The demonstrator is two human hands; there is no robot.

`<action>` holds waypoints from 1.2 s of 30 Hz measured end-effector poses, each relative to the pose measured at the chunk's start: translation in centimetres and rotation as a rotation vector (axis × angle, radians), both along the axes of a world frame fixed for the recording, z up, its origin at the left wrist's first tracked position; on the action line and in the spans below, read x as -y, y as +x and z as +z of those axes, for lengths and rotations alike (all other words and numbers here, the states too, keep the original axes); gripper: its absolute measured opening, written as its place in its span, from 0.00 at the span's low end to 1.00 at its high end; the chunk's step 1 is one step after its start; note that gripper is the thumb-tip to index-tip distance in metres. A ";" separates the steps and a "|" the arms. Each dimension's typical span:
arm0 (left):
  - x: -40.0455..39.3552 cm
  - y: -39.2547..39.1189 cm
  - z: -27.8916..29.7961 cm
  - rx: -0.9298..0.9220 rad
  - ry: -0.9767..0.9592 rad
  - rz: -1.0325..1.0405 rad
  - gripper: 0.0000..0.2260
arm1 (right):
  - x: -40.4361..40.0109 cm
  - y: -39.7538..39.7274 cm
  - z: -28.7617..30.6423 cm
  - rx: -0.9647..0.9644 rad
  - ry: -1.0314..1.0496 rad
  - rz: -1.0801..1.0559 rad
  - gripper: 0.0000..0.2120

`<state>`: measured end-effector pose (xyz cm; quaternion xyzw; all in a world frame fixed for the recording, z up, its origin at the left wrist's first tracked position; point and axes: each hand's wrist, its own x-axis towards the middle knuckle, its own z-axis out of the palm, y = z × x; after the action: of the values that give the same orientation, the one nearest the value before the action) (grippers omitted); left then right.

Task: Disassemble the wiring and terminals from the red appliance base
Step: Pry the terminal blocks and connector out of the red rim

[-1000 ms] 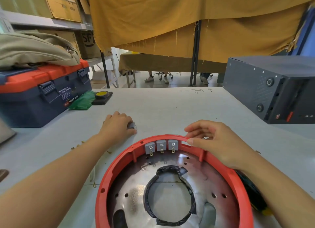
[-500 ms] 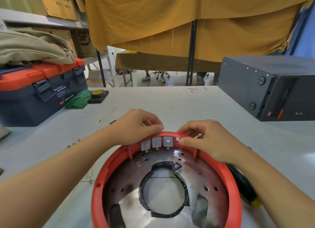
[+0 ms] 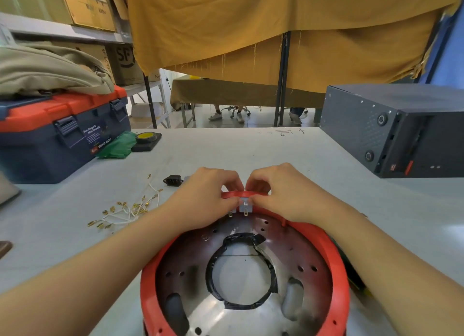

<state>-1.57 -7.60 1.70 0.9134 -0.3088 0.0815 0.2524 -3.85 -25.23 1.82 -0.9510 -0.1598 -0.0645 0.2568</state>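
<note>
Red appliance base [image 3: 334,255] sitting right up front on the worktop [image 3: 226,149], open side up. Grey terminal blocks [image 3: 244,206] clipped inside the far rim. Best to wiggle one block straight up and brace the rim, not yank. Left hand [image 3: 211,197] and right hand [image 3: 281,192] both curled over that rim, fingertips pinching the blocks, wrists low. Pulled wires [image 3: 125,210] lying off to the left, black socket [image 3: 173,180] just beyond.
</note>
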 end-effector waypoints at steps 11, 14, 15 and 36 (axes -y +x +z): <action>-0.3 0.1 -0.9 0.038 -0.055 0.061 0.05 | -0.2 0.2 -1.2 0.108 -0.002 -0.052 0.05; -0.3 0.2 -1.0 0.049 -0.054 0.085 0.06 | -0.4 0.0 -1.2 0.127 -0.058 -0.068 0.07; -0.3 0.2 -1.0 0.054 -0.053 0.090 0.06 | -0.4 0.0 -1.2 0.125 -0.077 -0.072 0.08; 0.2 0.6 -1.0 0.049 -0.018 0.055 0.07 | -0.6 0.7 -1.1 0.077 -0.226 -0.033 0.10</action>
<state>-1.01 -7.84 0.71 0.9170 -0.2890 0.1134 0.2506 -3.15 -24.67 0.74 -0.9732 -0.1602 -0.0867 0.1407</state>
